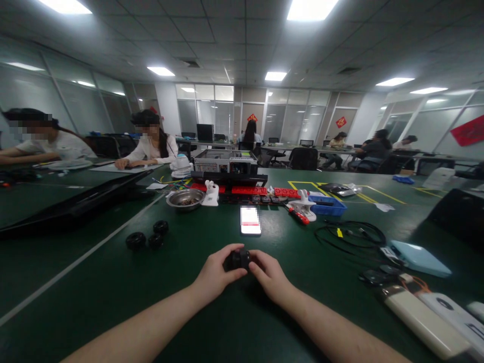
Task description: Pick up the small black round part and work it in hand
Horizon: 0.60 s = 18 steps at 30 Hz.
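Between my two hands, just above the green table (242,322), is a small black wheel-like part (241,259). My left hand (215,275) grips it from the left, with the thumb below and the fingers over the top. On the other side my right hand (273,276) pinches the same part with its thumb and fingers. Three more black rounded parts lie in a cluster to the left: one part (135,240) is at the far left, another (161,227) behind, and the last (155,241) in front. A phone (250,220) with a lit screen lies beyond my hands.
Farther back are a metal bowl (185,199), a red strip (249,191), a red-handled tool (298,215) and a blue tray (327,205). Black cables (351,237), a light-blue case (419,258) and a cream power-bank-like block (423,322) lie right. People sit beyond.
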### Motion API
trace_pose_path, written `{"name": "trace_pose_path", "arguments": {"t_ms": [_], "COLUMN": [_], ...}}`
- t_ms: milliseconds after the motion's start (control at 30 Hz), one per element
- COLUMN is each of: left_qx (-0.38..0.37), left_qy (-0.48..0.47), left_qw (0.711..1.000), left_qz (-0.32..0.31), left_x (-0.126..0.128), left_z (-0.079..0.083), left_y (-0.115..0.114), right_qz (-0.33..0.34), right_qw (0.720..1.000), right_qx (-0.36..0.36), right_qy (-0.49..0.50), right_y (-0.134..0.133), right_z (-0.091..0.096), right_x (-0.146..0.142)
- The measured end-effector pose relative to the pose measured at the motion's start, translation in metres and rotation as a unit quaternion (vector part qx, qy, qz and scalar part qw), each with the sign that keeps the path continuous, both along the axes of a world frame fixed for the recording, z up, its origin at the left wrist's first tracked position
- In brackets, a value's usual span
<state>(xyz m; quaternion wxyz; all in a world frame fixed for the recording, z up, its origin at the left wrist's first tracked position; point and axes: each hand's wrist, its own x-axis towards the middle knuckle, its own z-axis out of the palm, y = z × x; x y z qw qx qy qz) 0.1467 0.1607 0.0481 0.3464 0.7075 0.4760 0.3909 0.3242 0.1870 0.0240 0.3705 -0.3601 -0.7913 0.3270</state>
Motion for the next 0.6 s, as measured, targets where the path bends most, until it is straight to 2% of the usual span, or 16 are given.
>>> {"name": "trace_pose_path", "arguments": {"t_ms": [100, 167, 233, 300, 433, 533, 600], "left_qx": [-0.107, -0.202, -0.253, -0.224, -0.064, 0.036, 0.071], "left_qy": [-0.092, -0.142, -0.163, -0.157, -0.039, 0.059, 0.086], "left_qw": [0.99, 0.969, 0.954, 0.962, 0.997, 0.997, 0.994], "left_qz": [-0.019, -0.017, -0.005, 0.003, 0.015, 0.02, 0.012], "left_x": [0.002, 0.005, 0.006, 0.006, 0.002, 0.001, 0.001], "left_z": [-0.003, -0.007, -0.01, -0.01, -0.004, -0.001, -0.001], "left_y": [0.005, 0.009, 0.012, 0.013, 0.006, 0.001, -0.001], "right_qz": [0.0, 0.01, 0.015, 0.013, -0.002, -0.001, 0.003], "right_qw": [0.997, 0.993, 0.991, 0.994, 1.0, 0.999, 0.999], "right_qx": [0.048, 0.071, 0.079, 0.057, -0.024, -0.044, -0.047], "right_qy": [-0.054, -0.09, -0.103, -0.09, -0.009, 0.011, -0.009], "right_y": [-0.002, -0.003, -0.003, -0.003, 0.001, 0.005, 0.006], "right_z": [0.002, 0.002, 0.0, -0.002, -0.005, -0.006, -0.006], "right_x": [0.003, 0.004, 0.004, 0.003, 0.001, -0.001, -0.001]}}
